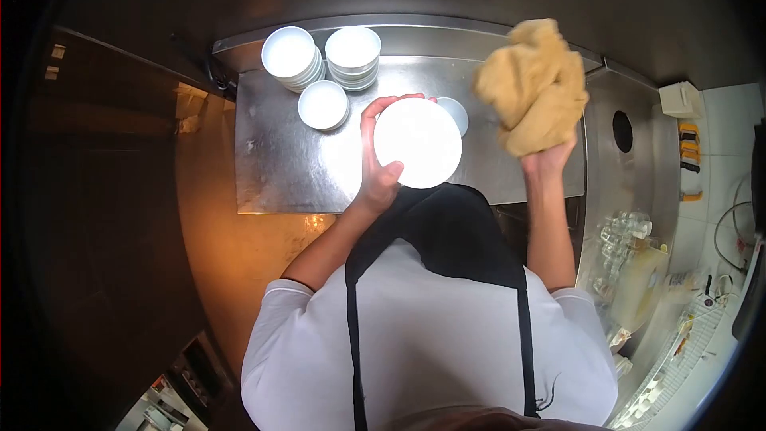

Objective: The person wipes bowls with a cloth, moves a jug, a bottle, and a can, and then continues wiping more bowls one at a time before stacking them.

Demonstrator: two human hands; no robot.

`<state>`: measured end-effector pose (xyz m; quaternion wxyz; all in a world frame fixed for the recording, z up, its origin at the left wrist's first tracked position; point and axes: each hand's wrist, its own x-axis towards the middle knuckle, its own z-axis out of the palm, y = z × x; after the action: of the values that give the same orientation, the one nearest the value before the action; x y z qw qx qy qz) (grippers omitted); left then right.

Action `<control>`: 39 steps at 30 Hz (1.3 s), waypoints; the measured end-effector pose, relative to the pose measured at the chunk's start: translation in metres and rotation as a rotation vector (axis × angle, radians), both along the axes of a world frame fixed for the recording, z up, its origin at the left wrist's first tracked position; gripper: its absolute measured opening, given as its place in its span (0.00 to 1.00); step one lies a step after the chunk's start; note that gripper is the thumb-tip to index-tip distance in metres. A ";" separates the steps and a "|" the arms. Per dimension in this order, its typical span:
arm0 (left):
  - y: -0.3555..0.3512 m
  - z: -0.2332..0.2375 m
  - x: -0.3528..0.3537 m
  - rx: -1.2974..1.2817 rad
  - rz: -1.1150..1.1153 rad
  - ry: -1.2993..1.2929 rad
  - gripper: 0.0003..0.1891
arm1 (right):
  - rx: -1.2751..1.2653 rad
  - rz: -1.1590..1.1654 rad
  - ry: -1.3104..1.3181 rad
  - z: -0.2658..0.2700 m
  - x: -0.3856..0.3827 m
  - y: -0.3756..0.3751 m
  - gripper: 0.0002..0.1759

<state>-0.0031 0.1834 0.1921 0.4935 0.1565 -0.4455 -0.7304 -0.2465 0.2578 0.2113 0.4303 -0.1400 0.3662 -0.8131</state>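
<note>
My left hand (pixel 377 161) grips a round white bowl (pixel 418 144) by its edge, thumb on the near side and fingers along the far left. Glare washes out the bowl's surface. Partly hidden behind it, another white dish (pixel 455 115) rests on the steel counter (pixel 279 161). Raised over the counter's right side, my right hand (pixel 550 158) is closed on a bunched tan cloth (pixel 536 88), which covers most of the fingers. Cloth and bowl are apart. White bowls stand at the back left in two stacks, a left stack (pixel 289 54) and a right stack (pixel 353 51), with a shorter group (pixel 323 105) in front.
A raised steel ledge (pixel 431 22) borders the counter at the back. To the right is a steel surface with a dark round hole (pixel 622 132). Clear glasses (pixel 626 227) and a wire rack (pixel 678 359) stand at the lower right.
</note>
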 end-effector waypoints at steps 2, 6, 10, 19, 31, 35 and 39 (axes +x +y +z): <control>0.005 0.010 -0.006 0.150 -0.074 0.091 0.52 | 0.045 0.132 0.052 -0.031 0.012 0.026 0.32; 0.013 -0.033 0.002 -0.184 -0.023 -0.321 0.44 | 0.126 0.275 0.006 -0.063 0.042 0.044 0.32; 0.011 -0.019 0.014 -0.116 -0.146 -0.602 0.30 | 0.171 0.249 0.140 -0.034 0.042 0.055 0.32; 0.026 -0.009 -0.003 -0.174 0.048 -0.705 0.13 | 0.320 0.404 0.579 -0.005 0.060 0.027 0.32; 0.011 -0.012 -0.013 -0.714 0.524 -0.487 0.24 | 0.267 0.743 -0.131 -0.069 0.091 -0.013 0.25; 0.002 -0.003 0.000 -1.057 0.488 -0.729 0.21 | 0.327 0.876 -0.241 -0.073 0.084 -0.017 0.27; -0.009 -0.007 0.013 -0.962 0.648 -0.809 0.17 | 0.411 0.869 -0.298 -0.070 0.084 -0.019 0.27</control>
<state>0.0102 0.1743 0.1853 0.4962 0.3051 -0.7983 -0.1532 -0.1627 0.2390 0.1414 0.7955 -0.0744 0.3611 -0.4809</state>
